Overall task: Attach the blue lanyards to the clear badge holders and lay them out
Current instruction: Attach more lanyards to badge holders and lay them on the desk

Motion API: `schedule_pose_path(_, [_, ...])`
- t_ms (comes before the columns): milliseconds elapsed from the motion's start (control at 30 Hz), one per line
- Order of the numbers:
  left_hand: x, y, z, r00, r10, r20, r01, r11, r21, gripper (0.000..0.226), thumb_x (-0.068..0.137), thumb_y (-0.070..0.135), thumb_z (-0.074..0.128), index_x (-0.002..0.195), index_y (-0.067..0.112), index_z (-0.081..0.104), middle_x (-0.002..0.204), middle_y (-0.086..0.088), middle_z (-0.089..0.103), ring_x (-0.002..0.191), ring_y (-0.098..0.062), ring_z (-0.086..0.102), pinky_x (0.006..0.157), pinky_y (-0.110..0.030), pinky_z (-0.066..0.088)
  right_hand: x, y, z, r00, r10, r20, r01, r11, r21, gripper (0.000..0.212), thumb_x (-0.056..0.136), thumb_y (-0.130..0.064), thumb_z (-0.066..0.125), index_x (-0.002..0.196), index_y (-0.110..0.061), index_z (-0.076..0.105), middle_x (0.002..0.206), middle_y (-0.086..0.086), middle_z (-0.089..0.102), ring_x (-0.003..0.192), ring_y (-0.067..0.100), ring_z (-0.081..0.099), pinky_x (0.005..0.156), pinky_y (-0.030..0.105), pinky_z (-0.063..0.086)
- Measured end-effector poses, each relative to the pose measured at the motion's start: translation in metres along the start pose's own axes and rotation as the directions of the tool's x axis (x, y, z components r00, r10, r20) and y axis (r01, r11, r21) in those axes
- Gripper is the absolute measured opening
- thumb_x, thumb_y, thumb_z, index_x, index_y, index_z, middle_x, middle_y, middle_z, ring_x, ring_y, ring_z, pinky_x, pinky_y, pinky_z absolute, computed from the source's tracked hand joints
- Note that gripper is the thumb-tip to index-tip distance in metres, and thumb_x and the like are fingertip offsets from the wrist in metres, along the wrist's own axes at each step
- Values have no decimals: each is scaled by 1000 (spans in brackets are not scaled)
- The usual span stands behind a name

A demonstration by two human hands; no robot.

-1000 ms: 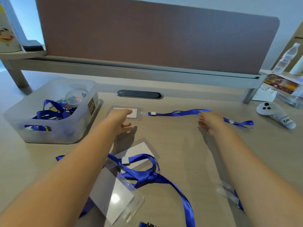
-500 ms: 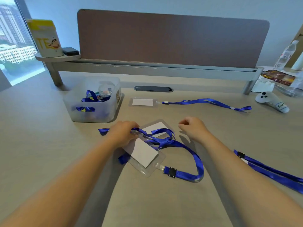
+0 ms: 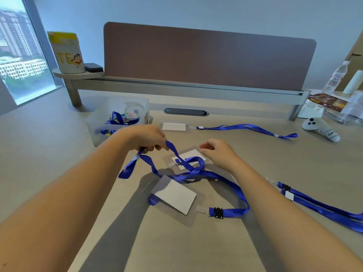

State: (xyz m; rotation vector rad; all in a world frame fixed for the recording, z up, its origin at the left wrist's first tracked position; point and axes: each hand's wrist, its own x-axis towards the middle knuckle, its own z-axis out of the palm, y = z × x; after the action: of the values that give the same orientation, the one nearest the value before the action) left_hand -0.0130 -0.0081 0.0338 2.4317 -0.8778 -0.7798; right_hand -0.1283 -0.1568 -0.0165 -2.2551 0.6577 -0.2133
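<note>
My left hand (image 3: 146,137) pinches a blue lanyard (image 3: 196,171) and holds its loop above the desk. The strap runs down in a tangle to a black clip at a clear badge holder (image 3: 176,199) with a white card, lying flat in front of me. A second clear holder (image 3: 188,157) lies under the tangle, just left of my right hand (image 3: 218,152), which hovers with curled fingers and holds nothing. Farther back a finished badge holder (image 3: 173,127) lies flat with its lanyard (image 3: 247,128) stretched to the right.
A translucent bin (image 3: 117,119) with more lanyards stands at the back left. Another blue lanyard (image 3: 322,209) lies at the right edge. A white controller (image 3: 320,128), a bottle (image 3: 335,77) and papers sit at the far right. A brown divider (image 3: 206,57) closes the back.
Both hands came back from the laid-out badge at the rear to the tangled lanyards in front. My left hand took hold of the strap and lifted it off the desk.
</note>
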Motion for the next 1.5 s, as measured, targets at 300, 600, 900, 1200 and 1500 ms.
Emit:
schedule_pose_path(300, [-16,-4,-10,927,57,-371,-265,799,-539,21,92,15,44,82,6,59,58,-3,37,52,-12,31,50,-21,31,-7,-16,13,979,31,203,-22,999,-47,44,90,0,36,129,-13,52,135,9,53,122,24,49,98,33,42])
schedule_pose_path(600, [-15,-39,-19,686,-270,-676,-322,720,-615,14,93,19,43,91,12,55,63,0,42,54,-13,36,49,-22,35,7,-16,31,993,-9,117,39,966,-255,25,93,-15,47,113,-7,59,109,16,63,88,23,53,74,28,37])
schedule_pose_path(900, [-16,-73,-4,938,-280,-203,126,823,-553,25,90,20,50,68,9,54,65,-5,51,56,-16,45,57,-25,41,29,-54,9,989,-89,-121,139,852,504,22,94,-1,40,78,-11,51,76,5,56,66,12,55,60,15,51])
schedule_pose_path(1200, [-9,-49,3,954,-197,-227,25,804,-595,39,94,30,41,118,1,51,131,-14,51,121,-28,46,104,-40,36,14,-75,-21,999,23,23,-33,632,775,35,91,0,30,73,6,60,72,14,57,65,19,55,72,26,51])
schedule_pose_path(1500, [5,-16,40,948,81,-308,-187,924,-333,44,89,9,49,132,14,39,139,-13,43,122,-27,45,101,-38,39,3,-61,-27,995,-53,88,23,951,307,24,83,5,57,70,-14,51,71,3,52,63,13,46,60,20,42])
